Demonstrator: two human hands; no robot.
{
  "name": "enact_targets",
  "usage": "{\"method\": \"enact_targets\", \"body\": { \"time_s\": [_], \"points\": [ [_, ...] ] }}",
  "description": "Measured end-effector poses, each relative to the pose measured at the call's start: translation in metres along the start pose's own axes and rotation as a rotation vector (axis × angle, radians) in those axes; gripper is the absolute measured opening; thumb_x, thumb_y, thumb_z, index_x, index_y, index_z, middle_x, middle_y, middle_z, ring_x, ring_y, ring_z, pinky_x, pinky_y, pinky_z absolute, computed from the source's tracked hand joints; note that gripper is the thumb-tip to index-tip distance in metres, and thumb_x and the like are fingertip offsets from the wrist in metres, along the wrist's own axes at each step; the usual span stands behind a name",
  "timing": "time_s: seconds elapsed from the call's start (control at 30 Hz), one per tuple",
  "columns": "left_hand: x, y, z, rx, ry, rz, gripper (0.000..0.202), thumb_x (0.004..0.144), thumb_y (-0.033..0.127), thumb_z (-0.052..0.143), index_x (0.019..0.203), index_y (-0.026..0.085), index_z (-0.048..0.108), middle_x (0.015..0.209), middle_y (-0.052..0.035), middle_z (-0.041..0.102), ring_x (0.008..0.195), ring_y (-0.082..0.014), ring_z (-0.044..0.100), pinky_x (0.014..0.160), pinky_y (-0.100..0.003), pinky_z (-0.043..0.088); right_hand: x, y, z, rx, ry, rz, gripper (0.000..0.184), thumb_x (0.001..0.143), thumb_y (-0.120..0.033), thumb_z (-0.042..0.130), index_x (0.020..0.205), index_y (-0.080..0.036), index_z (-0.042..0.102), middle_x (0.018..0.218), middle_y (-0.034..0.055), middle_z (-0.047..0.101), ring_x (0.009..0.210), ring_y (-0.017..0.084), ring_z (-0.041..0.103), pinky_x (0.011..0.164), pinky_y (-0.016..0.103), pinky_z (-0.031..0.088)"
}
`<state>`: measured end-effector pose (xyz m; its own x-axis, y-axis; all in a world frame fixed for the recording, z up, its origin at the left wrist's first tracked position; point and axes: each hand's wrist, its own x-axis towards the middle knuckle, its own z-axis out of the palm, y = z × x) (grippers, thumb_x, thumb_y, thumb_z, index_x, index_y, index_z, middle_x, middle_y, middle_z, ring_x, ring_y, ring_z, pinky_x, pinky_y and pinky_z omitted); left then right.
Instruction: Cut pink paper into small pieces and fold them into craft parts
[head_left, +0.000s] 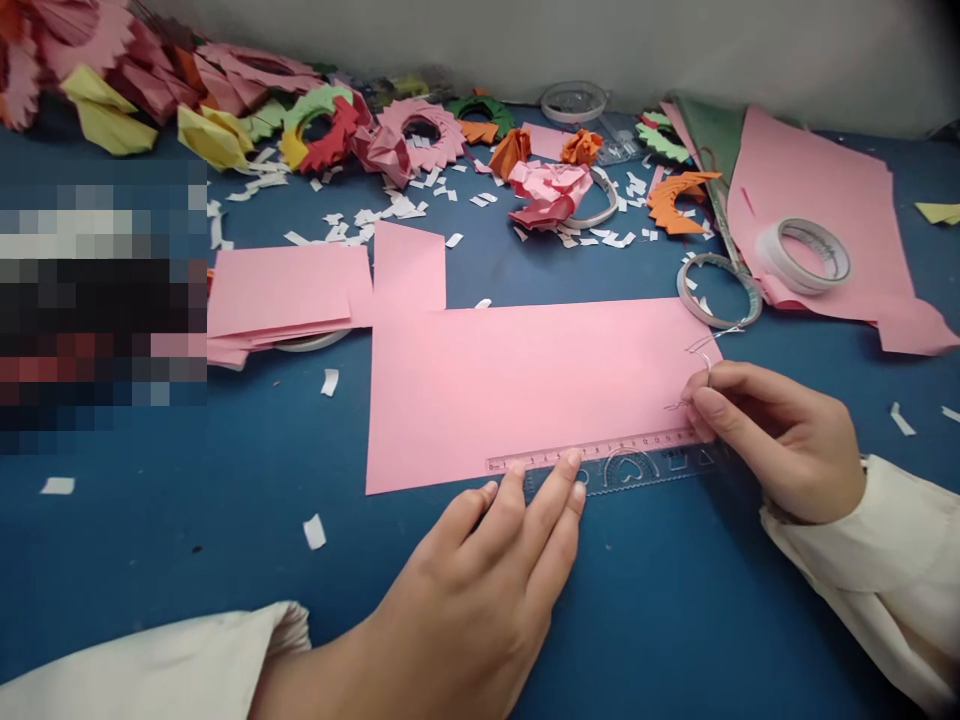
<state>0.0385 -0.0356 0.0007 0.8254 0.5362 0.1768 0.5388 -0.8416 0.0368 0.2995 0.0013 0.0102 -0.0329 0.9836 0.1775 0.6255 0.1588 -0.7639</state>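
Note:
A large sheet of pink paper lies on the blue table in front of me. Along its lower right edge rests a clear plastic ruler with stencil cut-outs, partly over the paper. My left hand reaches in from below, its fingers stretched out flat on the ruler's left part. At the paper's right edge, my right hand is closed in a pinch, just above the ruler's right end. Thin shiny strands show at its fingertips; their kind is unclear, and the fingers cover part of them.
A tape roll overlaps the paper's top right corner. Another tape roll lies on pink sheets at right. Folded pink papers lie at left, under a blurred patch. Folded paper rings and white scraps line the back.

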Motion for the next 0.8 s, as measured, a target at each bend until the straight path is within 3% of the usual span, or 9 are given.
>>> {"method": "enact_targets", "body": {
  "time_s": [0.43, 0.8],
  "points": [
    [0.0012, -0.0048, -0.0011, -0.023, 0.024, 0.013, 0.043, 0.092, 0.024, 0.036, 0.131, 0.013, 0.051, 0.140, -0.0061, 0.048, 0.113, -0.0251, 0.047, 0.087, -0.036, 0.031, 0.0006, -0.0019, -0.0040, -0.019, -0.106, -0.046, 0.008, 0.085, -0.019, 0.055, 0.077, -0.019, 0.055, 0.062, -0.0021, 0.051, 0.050, 0.006, 0.045, 0.045, 0.019, 0.039],
    [-0.0006, -0.0026, -0.0002, -0.093, 0.005, -0.035, 0.042, 0.094, 0.025, 0.033, 0.131, 0.015, 0.051, 0.141, -0.0030, 0.048, 0.115, -0.0251, 0.047, 0.086, -0.037, 0.032, -0.0058, 0.0074, -0.0086, -0.088, -0.108, -0.018, 0.010, 0.088, -0.019, 0.050, 0.080, -0.018, 0.055, 0.060, -0.0019, 0.052, 0.046, 0.006, 0.046, 0.042, 0.021, 0.038]
  ]
}}
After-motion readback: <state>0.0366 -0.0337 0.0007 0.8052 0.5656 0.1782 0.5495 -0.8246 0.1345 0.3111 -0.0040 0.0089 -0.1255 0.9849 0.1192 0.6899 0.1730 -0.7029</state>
